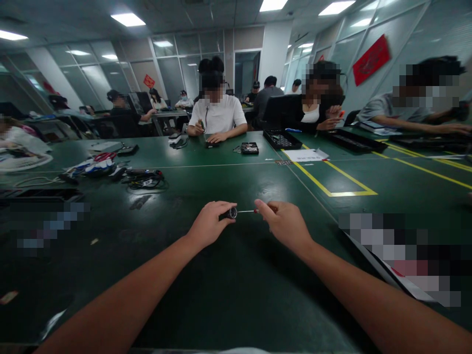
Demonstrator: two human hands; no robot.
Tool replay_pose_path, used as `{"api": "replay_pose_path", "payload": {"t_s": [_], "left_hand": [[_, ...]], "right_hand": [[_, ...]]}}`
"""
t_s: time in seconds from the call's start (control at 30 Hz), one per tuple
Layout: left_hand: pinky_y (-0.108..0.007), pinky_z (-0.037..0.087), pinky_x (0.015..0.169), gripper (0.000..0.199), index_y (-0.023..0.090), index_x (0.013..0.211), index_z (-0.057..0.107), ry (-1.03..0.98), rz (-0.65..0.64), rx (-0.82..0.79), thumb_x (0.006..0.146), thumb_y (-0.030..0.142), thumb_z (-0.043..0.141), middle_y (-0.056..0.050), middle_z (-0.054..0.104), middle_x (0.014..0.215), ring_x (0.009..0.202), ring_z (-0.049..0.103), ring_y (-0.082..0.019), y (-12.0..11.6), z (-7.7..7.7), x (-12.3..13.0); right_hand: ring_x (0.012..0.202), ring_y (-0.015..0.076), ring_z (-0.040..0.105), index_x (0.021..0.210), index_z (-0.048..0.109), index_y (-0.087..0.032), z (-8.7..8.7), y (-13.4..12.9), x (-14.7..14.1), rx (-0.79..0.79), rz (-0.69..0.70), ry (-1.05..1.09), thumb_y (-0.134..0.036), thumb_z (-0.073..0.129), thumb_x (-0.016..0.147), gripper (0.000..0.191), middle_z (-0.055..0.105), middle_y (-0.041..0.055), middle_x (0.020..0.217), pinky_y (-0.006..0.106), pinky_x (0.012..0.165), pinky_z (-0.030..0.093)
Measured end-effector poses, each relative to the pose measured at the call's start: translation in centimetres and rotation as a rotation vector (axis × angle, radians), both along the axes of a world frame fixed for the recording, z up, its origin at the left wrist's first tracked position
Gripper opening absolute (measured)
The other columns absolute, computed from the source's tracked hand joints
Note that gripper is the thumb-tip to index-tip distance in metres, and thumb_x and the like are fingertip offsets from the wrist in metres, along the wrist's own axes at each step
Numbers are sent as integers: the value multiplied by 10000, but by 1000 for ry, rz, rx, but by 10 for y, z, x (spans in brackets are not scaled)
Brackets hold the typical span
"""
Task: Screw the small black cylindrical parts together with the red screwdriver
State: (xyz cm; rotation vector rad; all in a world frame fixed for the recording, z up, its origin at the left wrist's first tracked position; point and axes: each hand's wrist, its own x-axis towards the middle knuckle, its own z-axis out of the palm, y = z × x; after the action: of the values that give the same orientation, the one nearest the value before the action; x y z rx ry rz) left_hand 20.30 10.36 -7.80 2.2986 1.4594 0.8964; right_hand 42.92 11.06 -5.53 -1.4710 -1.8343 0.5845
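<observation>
Forearms [142,290] cross near edge of worktop [228,300]; left hand [211,221] curls round tube [231,213], right hand [285,221] pinches rod [246,211]; best kept aligned.

Over the bench [236,295], I see the left forearm [155,280] and right forearm [354,280], both bare, tapering down to bare fingers [216,206].

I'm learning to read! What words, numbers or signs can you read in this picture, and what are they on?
Nothing can be read for certain.
White sheet by the yellow lines: marks, too small and blurred.
Big red wall hanging: pattern or writing, too blurred.
Small red wall hanging: too small.
Black cylinder in the left hand: no lettering visible.
</observation>
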Motion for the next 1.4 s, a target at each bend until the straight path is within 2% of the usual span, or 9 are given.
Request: {"api": "replay_pose_path", "payload": {"t_s": [0.23,0.43,0.6,0.83,0.9,1.0,1.1,1.27,1.4], "left_hand": [[-411,477,1085,401,224,1217,688,-103,-4,-4,837,109,743,-45,702,1238,1180,635,-225,2,-4,0],[-403,482,1076,380,215,1187,693,-127,-18,16,831,95,746,-45,710,1216,1161,645,-220,0,-3,4],[-403,488,1067,382,216,1179,691,-133,-15,16,822,97,756,-46,713,1207,1152,651,-223,0,-2,5],[-395,490,1058,383,213,1174,690,-132,13,23,817,95,761,-44,718,1193,1145,653,-219,1,-1,4],[-401,492,1056,385,212,1174,692,-119,17,12,814,94,763,-47,718,1191,1141,654,-223,1,-1,4],[-416,489,1066,389,214,1180,692,-105,23,5,816,92,758,-52,713,1204,1150,650,-229,1,-1,5],[-419,490,1071,396,215,1200,686,-90,12,11,827,99,752,-51,708,1218,1161,643,-223,1,-1,4],[-438,470,1100,424,227,1263,660,-57,22,107,860,111,720,-52,681,1278,1217,608,-221,3,1,2],[-444,477,1095,412,232,1255,664,-58,20,48,863,121,720,-49,686,1266,1206,615,-222,3,-1,2]], "right_hand": [[727,192,675,945,637,-217,-5,-1,0,85,183,145,-419,592,920,208,724,33,827,302,650,465],[665,194,638,902,681,-226,-5,-5,-1,119,159,164,-508,374,1022,434,660,22,713,312,610,419],[723,195,637,1184,551,-214,-8,-8,-3,152,166,273,-368,455,990,266,667,26,838,311,645,444],[678,188,596,982,586,-238,-6,-11,-4,126,169,210,-425,384,1023,279,621,9,756,319,625,402],[702,191,611,1011,578,-237,-6,-11,-5,116,156,244,-396,411,1008,230,638,14,783,324,644,415],[772,198,633,1046,552,-230,-10,-9,-8,98,156,417,-373,527,938,180,649,20,841,332,694,456],[759,189,617,921,600,-216,-13,-4,-11,48,138,587,-432,624,878,222,641,23,805,338,716,480],[598,151,541,793,622,-213,-18,11,-10,-222,-10,1011,-561,700,794,357,573,-11,658,339,649,526],[584,136,534,814,625,-216,-22,15,-8,-149,-31,1002,-546,714,793,343,573,-26,660,323,646,528]]}}
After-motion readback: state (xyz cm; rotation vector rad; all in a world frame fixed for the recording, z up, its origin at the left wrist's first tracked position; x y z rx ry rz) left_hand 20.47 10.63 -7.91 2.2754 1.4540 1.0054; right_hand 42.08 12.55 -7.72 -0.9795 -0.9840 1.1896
